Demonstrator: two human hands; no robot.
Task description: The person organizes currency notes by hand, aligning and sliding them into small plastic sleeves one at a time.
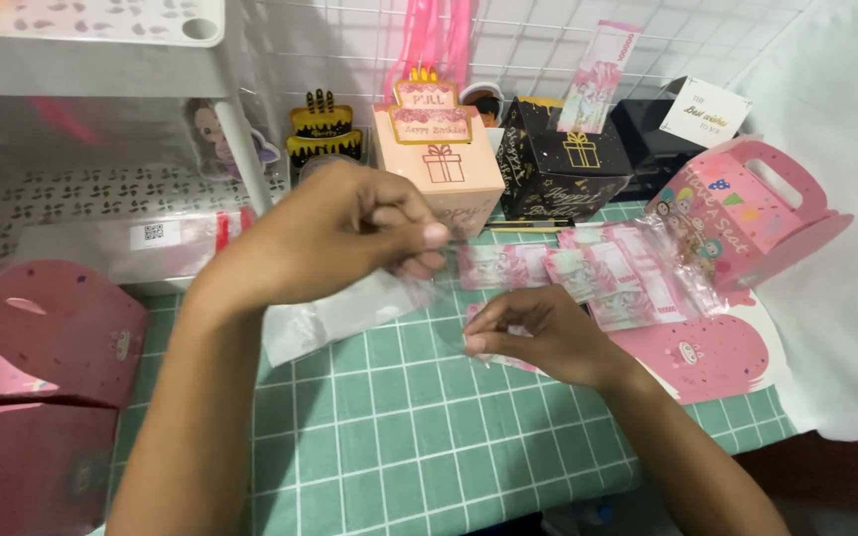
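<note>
Clear plastic sleeve (449,273), seemingly holding pink banknotes (588,270), stretched flat just above green mat.

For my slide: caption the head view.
Two hands, left hand and right hand, pinch a clear plastic strip above a green grid mat.

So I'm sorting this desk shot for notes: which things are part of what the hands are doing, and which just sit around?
In hand:
left hand pinching a clear plastic sleeve
right hand on the strip of sleeved pink banknotes

Lying about:
pink cake-topped box
black gift box
pink handled box
flat pink box cutouts
green grid mat
</note>
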